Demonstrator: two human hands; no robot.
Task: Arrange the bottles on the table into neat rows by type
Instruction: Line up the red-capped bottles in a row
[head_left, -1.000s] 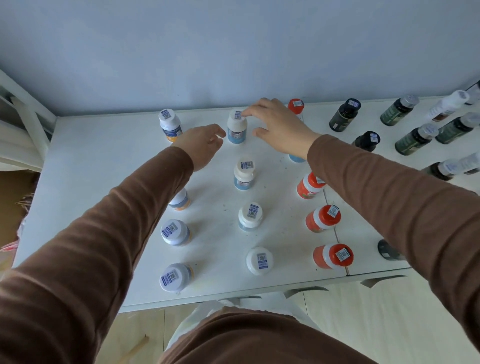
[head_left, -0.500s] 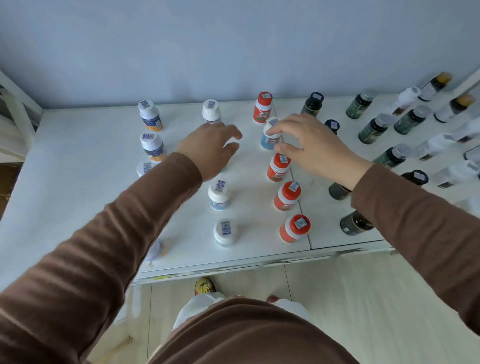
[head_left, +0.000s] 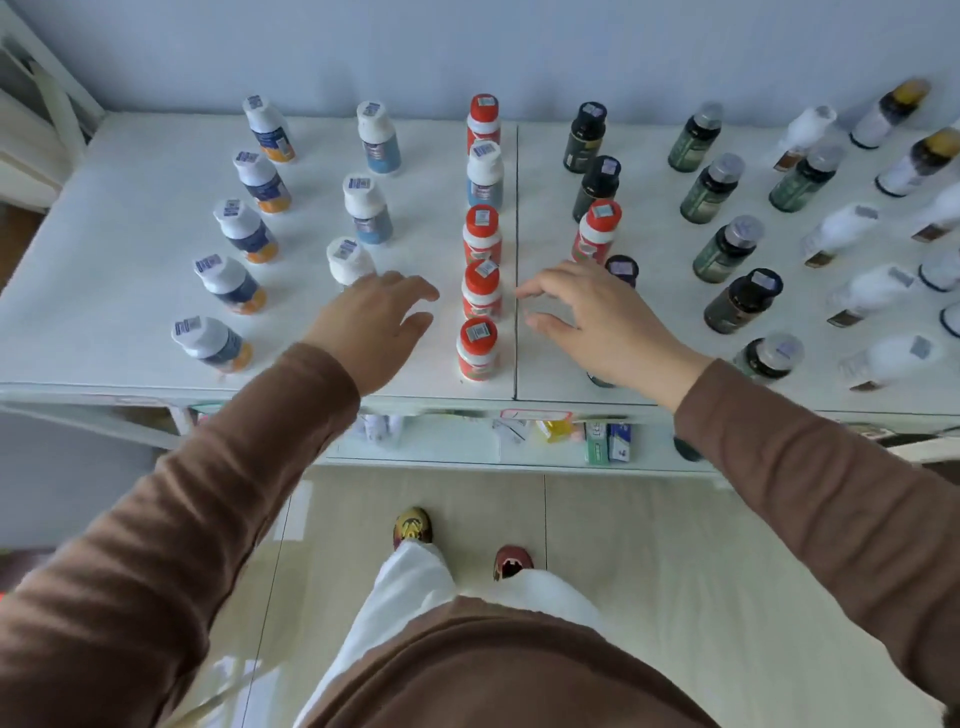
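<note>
1. Your left hand hovers near the front edge of the table, fingers loosely spread, nothing in it. It hides the near end of the blue-label row, so I cannot tell what stands under it.
2. Your right hand sits just right of the table seam, thumb and fingers apart in a half-formed pinch, empty. It points at the red-cap row; my read is you are about to true that row, or pick out a stray.
3. The red-cap row runs front edge to back edge just left of the seam, which serves as a ready straightedge. The nearest red cap stands between your hands, touching neither.
4. Two strays break the sort. A white-cap blue bottle stands second from the back inside the red row. A red-cap bottle stands right of the seam, in the black-cap row, just beyond your right fingers.
5. Likely fix: swap them out. The blue one belongs in the blue-label row to the left.
6. Toward the left edge, the orange-base row holds five, evenly spaced, upright.
7. Toward the right edge, the green bottles and white bottles stand in rough rows; blur hides their spacing.
</note>
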